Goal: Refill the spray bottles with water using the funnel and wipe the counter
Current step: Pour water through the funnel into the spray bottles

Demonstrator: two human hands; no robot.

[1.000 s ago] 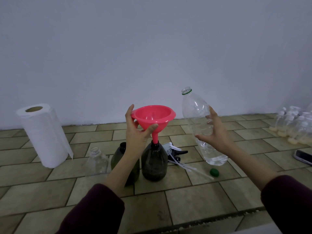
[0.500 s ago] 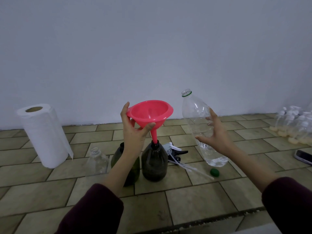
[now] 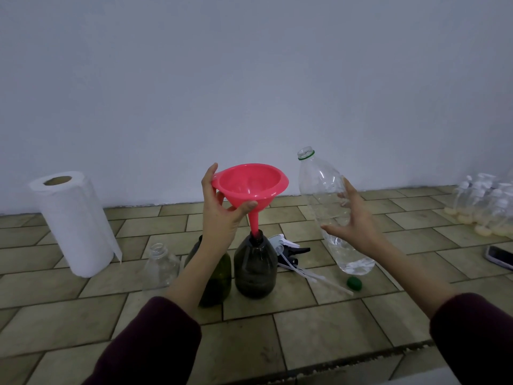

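Note:
My left hand [image 3: 222, 215] grips the rim of a pink funnel [image 3: 251, 182], thumb under the bowl. The funnel's spout sits in the neck of a dark brown spray bottle [image 3: 255, 268] standing on the tiled counter [image 3: 319, 337]. A dark green bottle [image 3: 219, 276] stands just left of it, partly behind my forearm, and a small clear bottle [image 3: 161, 265] stands further left, both with open necks. My right hand [image 3: 358, 223] holds a large clear water bottle [image 3: 324, 195], uncapped, tilted with its mouth up and a little water in its base.
A paper towel roll [image 3: 72, 220] stands at the left. Spray triggers with tubes [image 3: 291, 251] lie behind the brown bottle, and a green cap [image 3: 354, 283] lies beside them. Several small pump bottles [image 3: 483, 207] stand at the far right, with a phone [image 3: 501, 257] in front.
My left hand has raised the funnel a little and tipped its bowl, with the spout still in the brown bottle's neck. The water bottle has hardly moved.

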